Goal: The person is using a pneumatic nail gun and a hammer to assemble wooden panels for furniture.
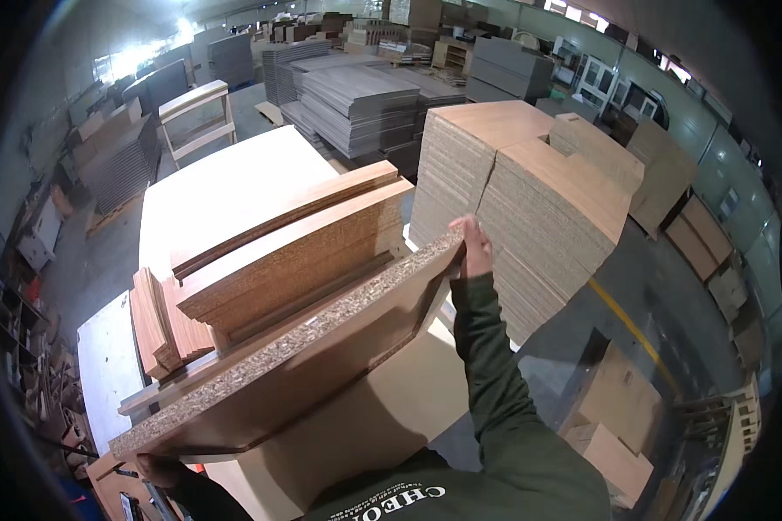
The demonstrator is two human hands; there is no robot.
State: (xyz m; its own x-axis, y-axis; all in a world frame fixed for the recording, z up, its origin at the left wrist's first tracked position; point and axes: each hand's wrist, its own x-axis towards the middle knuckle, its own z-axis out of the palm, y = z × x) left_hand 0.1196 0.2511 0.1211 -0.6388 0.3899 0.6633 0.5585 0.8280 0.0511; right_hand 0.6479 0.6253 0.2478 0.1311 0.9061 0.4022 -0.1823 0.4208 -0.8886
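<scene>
A long chipboard panel (321, 365) with a rough, raw edge and a brown face is tilted up on its edge before me. My right hand (476, 247) is closed round its far right corner, fingertips over the rim. At the near left corner my left hand (158, 471) grips the panel from below, its fingers mostly hidden. Under the panel lies a pale wood-coloured board (400, 382), partly in shadow. Just beyond the panel is a stack of narrow wood-faced chipboard strips (295, 252), with shorter strips (152, 326) at its left.
A white board surface (226, 187) lies beyond the strips. To the right stand tall stacks of chipboard panels (530, 208). Grey panel stacks (356, 104) and a wooden frame (198, 122) are farther back. Cardboard boxes (617, 399) sit on the floor at right, near a yellow line (626, 321).
</scene>
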